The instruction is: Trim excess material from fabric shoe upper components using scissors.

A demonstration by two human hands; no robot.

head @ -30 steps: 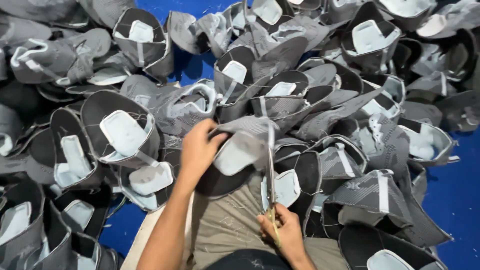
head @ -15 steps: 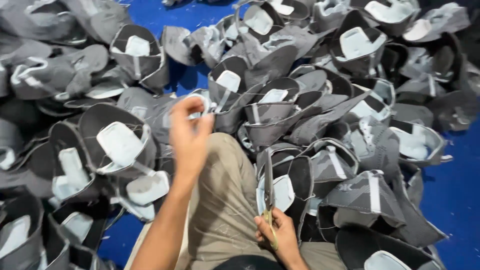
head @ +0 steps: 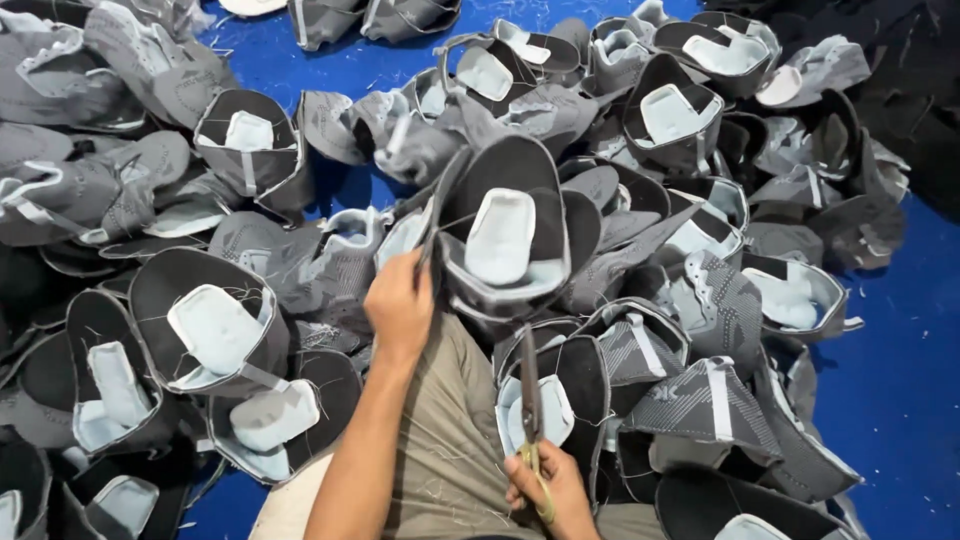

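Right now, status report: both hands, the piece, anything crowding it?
Left hand grips the edge of a grey shoe upper. Right hand holds scissors, blades up. Piled uppers crowd all around.

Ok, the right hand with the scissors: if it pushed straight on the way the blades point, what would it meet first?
Probably the dark shoe upper that the left hand holds up: the scissors in the right hand point up at its lower edge, though depth is unclear.

Around you lies a heap of grey and black shoe uppers (head: 215, 330), most open side up, showing pale blue inner pads (head: 248, 130). Bare blue floor (head: 885, 400) shows at the right and between pieces up top. Your khaki trousers (head: 450, 440) carry loose threads.
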